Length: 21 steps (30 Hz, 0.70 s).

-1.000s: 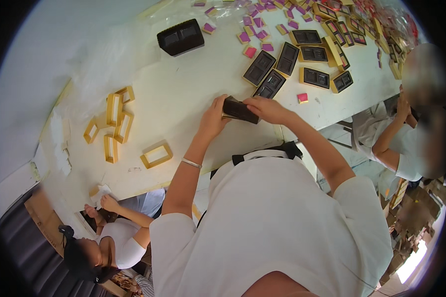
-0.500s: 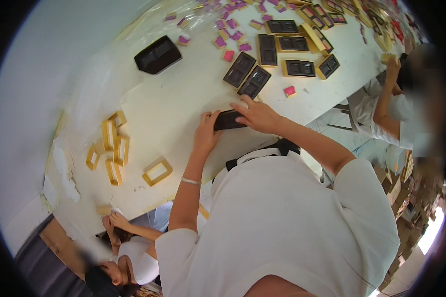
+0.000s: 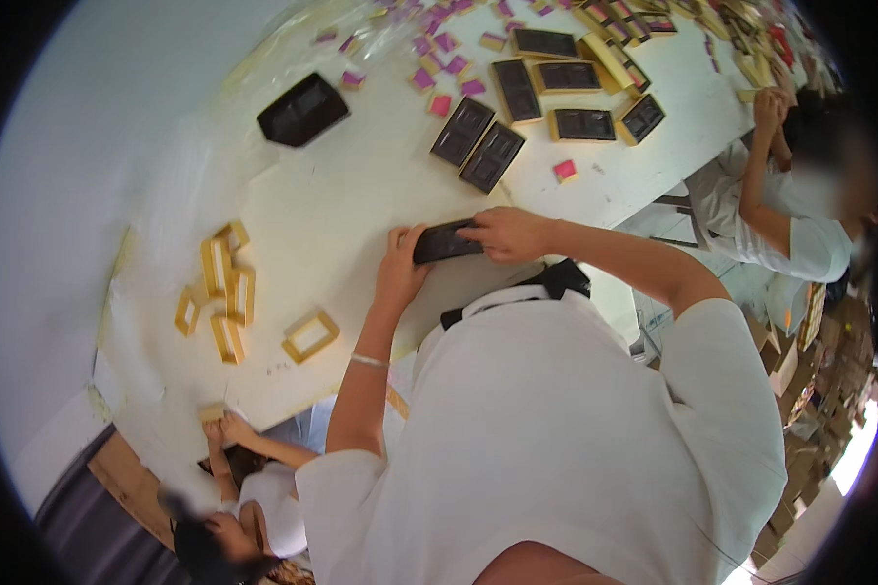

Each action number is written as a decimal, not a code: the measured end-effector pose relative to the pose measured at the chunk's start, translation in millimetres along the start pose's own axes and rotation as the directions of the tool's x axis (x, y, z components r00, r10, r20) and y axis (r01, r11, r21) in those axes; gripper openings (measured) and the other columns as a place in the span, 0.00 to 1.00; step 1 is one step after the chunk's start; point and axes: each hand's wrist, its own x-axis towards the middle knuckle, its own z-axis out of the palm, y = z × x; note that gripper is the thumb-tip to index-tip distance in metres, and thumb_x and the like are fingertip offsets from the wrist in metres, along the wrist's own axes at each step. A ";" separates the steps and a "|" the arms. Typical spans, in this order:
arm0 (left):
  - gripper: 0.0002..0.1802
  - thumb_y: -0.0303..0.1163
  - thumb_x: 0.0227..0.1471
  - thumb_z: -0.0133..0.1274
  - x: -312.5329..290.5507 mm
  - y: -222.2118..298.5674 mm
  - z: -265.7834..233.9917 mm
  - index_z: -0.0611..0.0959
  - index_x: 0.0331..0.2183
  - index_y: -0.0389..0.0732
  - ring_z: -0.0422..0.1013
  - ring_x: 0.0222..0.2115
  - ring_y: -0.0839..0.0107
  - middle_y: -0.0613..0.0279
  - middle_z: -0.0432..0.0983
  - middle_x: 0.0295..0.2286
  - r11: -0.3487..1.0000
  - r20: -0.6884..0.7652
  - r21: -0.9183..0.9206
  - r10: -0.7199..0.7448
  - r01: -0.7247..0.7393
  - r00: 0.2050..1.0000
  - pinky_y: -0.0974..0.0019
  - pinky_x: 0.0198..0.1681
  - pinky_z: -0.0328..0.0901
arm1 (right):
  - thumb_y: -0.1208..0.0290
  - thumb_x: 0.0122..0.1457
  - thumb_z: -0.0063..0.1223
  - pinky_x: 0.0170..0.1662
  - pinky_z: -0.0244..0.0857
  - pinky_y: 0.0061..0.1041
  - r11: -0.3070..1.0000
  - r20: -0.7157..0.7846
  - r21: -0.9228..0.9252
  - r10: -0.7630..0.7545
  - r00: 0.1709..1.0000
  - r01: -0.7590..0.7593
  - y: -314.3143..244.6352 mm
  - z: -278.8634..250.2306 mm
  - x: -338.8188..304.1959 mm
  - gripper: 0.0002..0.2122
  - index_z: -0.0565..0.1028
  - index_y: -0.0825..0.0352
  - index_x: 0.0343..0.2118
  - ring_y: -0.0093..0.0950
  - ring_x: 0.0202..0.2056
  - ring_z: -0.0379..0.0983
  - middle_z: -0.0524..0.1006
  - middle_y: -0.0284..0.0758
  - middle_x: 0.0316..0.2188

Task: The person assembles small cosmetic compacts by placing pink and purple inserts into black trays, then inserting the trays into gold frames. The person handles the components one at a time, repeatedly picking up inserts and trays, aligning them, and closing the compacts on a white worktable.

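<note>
Just in front of my body, a black plastic tray insert (image 3: 442,243) with recessed compartments rests at the table's near side. My left hand (image 3: 401,267) grips its left end, fingers curled over the far edge. On the right end, my right hand (image 3: 513,235) has its fingers bent onto the tray's top, covering that part. Whether a gold frame sits around this tray is hidden. Beyond it, two gold-edged boxes with black inserts (image 3: 493,158) lie side by side, apart from my hands.
Empty gold frames (image 3: 215,268) are grouped at left, with another frame (image 3: 310,337) nearer. A stack of black trays (image 3: 303,109) stands far left. Several filled boxes (image 3: 582,124) and small purple pieces (image 3: 458,65) lie farther off. Co-workers sit at right (image 3: 766,219) and lower left (image 3: 273,507).
My right hand has come down and nearer, its fingers now bent onto the tray instead of spread past its far edge. The tray has shifted slightly left and nearer.
</note>
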 end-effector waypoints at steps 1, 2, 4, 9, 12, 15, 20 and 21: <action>0.36 0.22 0.33 0.62 -1.0 2.1 2.5 0.68 0.48 0.46 0.68 0.39 0.54 0.55 0.63 0.42 1.000 0.007 -0.013 -0.020 0.020 1.000 0.59 0.39 0.67 | 0.70 0.49 0.50 0.38 0.63 0.34 0.998 -0.051 0.060 0.029 0.998 -0.026 -1.2 1.2 -3.2 0.19 0.69 0.67 0.46 0.39 0.32 0.68 0.69 0.40 0.30; 0.36 0.23 0.33 0.62 -2.2 5.2 4.1 0.68 0.48 0.47 0.68 0.39 0.54 0.55 0.62 0.43 0.999 0.015 -0.027 -0.041 0.041 0.999 0.59 0.39 0.67 | 0.71 0.49 0.50 0.37 0.63 0.34 0.997 -0.057 0.061 0.039 0.998 -0.036 -2.7 6.6 -3.3 0.18 0.69 0.67 0.46 0.39 0.32 0.68 0.69 0.40 0.30; 0.37 0.24 0.33 0.63 -4.3 3.5 7.6 0.67 0.49 0.47 0.68 0.39 0.54 0.55 0.61 0.43 0.999 -0.003 -0.042 -0.029 0.029 1.000 0.58 0.38 0.67 | 0.71 0.50 0.51 0.37 0.62 0.35 0.997 -0.075 0.046 0.059 0.995 -0.056 -1.1 11.0 -1.0 0.17 0.70 0.67 0.45 0.40 0.33 0.68 0.69 0.41 0.30; 0.37 0.24 0.34 0.63 -3.9 7.1 9.2 0.67 0.48 0.45 0.68 0.38 0.56 0.54 0.61 0.42 0.991 -0.015 -0.078 -0.110 0.109 0.994 0.59 0.38 0.67 | 0.67 0.49 0.54 0.40 0.61 0.37 0.934 -0.067 0.267 0.263 0.963 -0.236 6.2 25.0 0.4 0.19 0.70 0.64 0.46 0.39 0.36 0.67 0.69 0.41 0.33; 0.37 0.24 0.33 0.63 -7.7 11.2 11.7 0.67 0.48 0.43 0.67 0.37 0.55 0.54 0.61 0.42 0.986 -0.048 -0.085 -0.145 0.140 0.988 0.60 0.38 0.67 | 0.63 0.48 0.55 0.47 0.57 0.41 0.962 -0.088 -0.038 0.267 0.960 -0.271 -9.5 20.6 -2.9 0.20 0.71 0.61 0.45 0.38 0.44 0.64 0.68 0.42 0.41; 0.35 0.24 0.34 0.62 -14.3 14.6 22.3 0.67 0.48 0.41 0.67 0.37 0.54 0.53 0.61 0.41 0.984 -0.121 -0.096 -0.162 0.151 0.979 0.60 0.38 0.67 | 0.58 0.47 0.55 0.54 0.50 0.43 0.903 -0.197 -0.344 0.198 0.960 -0.257 -19.8 27.3 -8.5 0.21 0.71 0.60 0.44 0.37 0.54 0.56 0.62 0.43 0.51; 0.33 0.27 0.35 0.61 -0.2 41.5 69.9 0.68 0.46 0.41 0.62 0.45 0.46 0.46 0.60 0.45 0.947 -0.067 -0.277 -0.186 0.160 0.980 0.53 0.46 0.62 | 0.64 0.50 0.51 0.60 0.43 0.44 0.906 -0.098 -0.411 0.065 0.993 -0.100 -2.2 21.0 -21.8 0.12 0.71 0.64 0.34 0.38 0.60 0.49 0.57 0.45 0.57; 0.36 0.28 0.34 0.62 5.5 50.5 73.4 0.66 0.48 0.42 0.58 0.49 0.45 0.44 0.59 0.45 0.915 -0.121 -0.389 -0.170 0.111 0.978 0.54 0.49 0.60 | 0.67 0.50 0.49 0.60 0.42 0.45 0.902 -0.024 -0.431 0.022 0.999 -0.031 13.8 21.6 -31.7 0.08 0.70 0.66 0.31 0.37 0.59 0.50 0.58 0.46 0.56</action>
